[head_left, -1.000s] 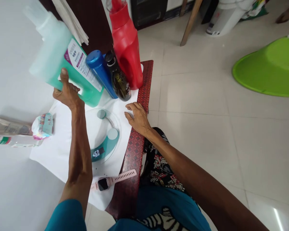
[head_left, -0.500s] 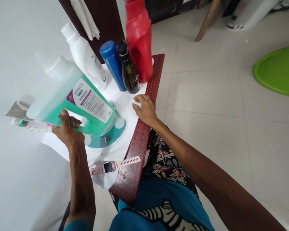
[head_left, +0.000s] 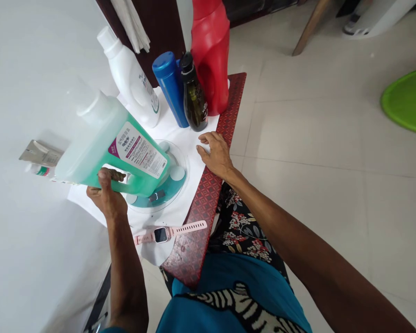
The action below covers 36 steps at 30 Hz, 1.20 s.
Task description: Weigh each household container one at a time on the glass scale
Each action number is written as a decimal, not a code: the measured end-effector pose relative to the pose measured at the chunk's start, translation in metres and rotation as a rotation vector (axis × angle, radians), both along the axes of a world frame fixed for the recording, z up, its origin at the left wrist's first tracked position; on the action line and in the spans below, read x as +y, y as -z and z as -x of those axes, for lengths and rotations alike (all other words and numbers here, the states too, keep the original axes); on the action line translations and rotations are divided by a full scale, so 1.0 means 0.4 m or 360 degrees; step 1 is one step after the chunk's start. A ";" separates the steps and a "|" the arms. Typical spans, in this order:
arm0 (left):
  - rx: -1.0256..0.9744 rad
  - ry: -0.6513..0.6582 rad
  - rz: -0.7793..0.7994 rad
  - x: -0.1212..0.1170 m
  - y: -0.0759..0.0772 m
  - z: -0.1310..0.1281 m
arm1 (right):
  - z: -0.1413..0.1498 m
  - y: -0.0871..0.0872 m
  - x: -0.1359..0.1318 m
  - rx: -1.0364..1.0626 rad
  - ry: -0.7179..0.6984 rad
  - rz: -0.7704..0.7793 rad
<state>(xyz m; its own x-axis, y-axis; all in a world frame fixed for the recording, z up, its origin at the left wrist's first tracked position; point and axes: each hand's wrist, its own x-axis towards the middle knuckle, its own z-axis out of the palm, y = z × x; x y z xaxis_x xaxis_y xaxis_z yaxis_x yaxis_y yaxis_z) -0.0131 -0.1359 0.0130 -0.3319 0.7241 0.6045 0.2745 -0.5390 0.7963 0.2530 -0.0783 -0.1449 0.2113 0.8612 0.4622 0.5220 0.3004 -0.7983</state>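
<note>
My left hand point(head_left: 108, 192) is wrapped round the handle of a big translucent jug of green liquid point(head_left: 138, 150). The jug tilts, its top leaning to the left and its base over a round glass disc with a teal band and white round pads point(head_left: 175, 188), which looks like a scale. Whether base and disc touch, I cannot tell. My right hand point(head_left: 215, 152) rests at the table's right edge on the white sheet, fingers loosely bent and apart, with nothing in it. The dark bottle with a black cap point(head_left: 195, 99) stands just beyond it.
At the back of the red patterned table point(head_left: 194, 231) stand a white bottle point(head_left: 133, 78), a blue bottle point(head_left: 171, 90) and a red bottle point(head_left: 211, 55). A pink-strapped watch point(head_left: 161, 234) lies near the front. Tubes point(head_left: 41, 155) are by the wall; a green seat point(head_left: 409, 101) is right.
The jug has come down slightly towards the disc in my left hand. The whole view has shifted a little; my right hand stays at the table edge.
</note>
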 end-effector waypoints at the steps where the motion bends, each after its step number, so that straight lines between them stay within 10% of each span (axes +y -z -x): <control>1: 0.0046 0.0000 -0.0022 -0.006 0.004 0.004 | 0.000 0.000 -0.001 0.0000 0.0000 0.0004; 11: -0.0331 -0.0508 0.0325 -0.072 0.068 0.128 | -0.003 0.002 -0.005 -0.0009 -0.0007 -0.0010; 20: -0.0307 -0.0407 0.0410 -0.090 0.116 0.111 | -0.003 0.009 -0.004 -0.0027 0.0005 0.0021; 36: -0.0250 -0.0175 0.0149 -0.001 0.049 -0.019 | -0.002 0.017 -0.007 -0.0052 0.0040 0.0011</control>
